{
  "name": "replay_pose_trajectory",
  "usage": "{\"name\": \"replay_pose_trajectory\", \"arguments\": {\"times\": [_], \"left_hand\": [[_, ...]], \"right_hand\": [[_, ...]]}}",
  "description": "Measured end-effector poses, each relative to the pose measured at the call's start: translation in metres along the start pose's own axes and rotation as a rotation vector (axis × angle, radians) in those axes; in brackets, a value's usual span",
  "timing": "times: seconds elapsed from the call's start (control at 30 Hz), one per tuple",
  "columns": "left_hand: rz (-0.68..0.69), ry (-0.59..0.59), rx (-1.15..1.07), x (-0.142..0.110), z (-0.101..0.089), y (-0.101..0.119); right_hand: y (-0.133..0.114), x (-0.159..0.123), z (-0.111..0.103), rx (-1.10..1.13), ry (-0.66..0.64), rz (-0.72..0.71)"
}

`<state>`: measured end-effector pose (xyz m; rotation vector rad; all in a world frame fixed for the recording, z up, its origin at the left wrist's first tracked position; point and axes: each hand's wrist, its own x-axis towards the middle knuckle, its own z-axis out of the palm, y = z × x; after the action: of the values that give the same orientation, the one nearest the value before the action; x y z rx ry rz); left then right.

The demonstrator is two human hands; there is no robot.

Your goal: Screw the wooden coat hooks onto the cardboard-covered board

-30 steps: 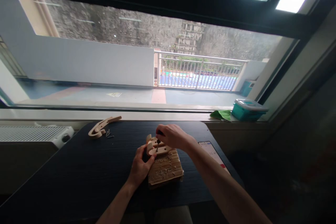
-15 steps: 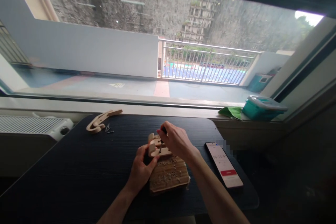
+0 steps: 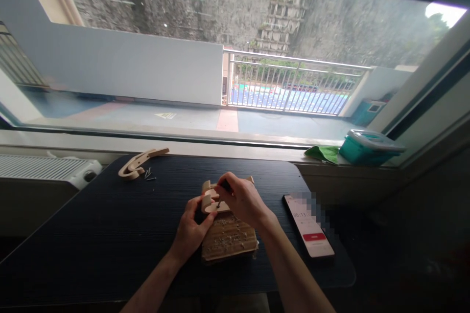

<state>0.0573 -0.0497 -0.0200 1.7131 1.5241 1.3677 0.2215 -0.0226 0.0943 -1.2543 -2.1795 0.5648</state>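
My right hand (image 3: 240, 200) is closed around a screwdriver (image 3: 219, 202), its handle mostly hidden by the fingers. The shaft points down at a hole in a curved wooden hook (image 3: 213, 208). With thumb and fingers, my left hand (image 3: 191, 227) grips the rounded end of this hook. A second wooden hook (image 3: 206, 187) lies just behind it, partly covered by my right hand. Both rest on a block of corrugated cardboard (image 3: 229, 242) whose top is pitted and torn.
More curved wooden hooks (image 3: 135, 164) lie at the table's far left, with several screws (image 3: 148, 174) beside them. A phone (image 3: 310, 230) lies on the dark table (image 3: 110, 234) to the right. The windowsill holds a green cloth (image 3: 323, 153) and a teal box (image 3: 369, 147).
The view has tilted down, bringing the whole phone into sight. My right hand has stayed on the screwdriver, sinking slightly toward the hook, and my left hand keeps its grip.
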Motion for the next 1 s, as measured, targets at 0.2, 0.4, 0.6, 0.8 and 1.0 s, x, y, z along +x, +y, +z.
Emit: {"name": "replay_pose_trajectory", "arguments": {"times": [0.2, 0.4, 0.6, 0.8, 1.0], "left_hand": [[0.001, 0.014, 0.011, -0.001, 0.001, -0.002], [0.014, 0.03, 0.025, 0.0, 0.001, -0.002], [0.007, 0.025, 0.042, 0.0, 0.001, -0.004], [0.007, 0.022, 0.046, -0.001, 0.001, -0.004], [0.01, 0.022, 0.022, 0.0, 0.001, -0.002]], "right_hand": [[-0.005, 0.008, 0.011, 0.07, 0.103, -0.032], [0.0, 0.002, -0.003, 0.149, 0.062, -0.085], [0.006, 0.002, 0.001, 0.205, 0.093, -0.123], [0.004, 0.008, 0.01, 0.089, 0.204, -0.079], [-0.001, 0.01, -0.001, 0.068, 0.086, -0.117]]}}
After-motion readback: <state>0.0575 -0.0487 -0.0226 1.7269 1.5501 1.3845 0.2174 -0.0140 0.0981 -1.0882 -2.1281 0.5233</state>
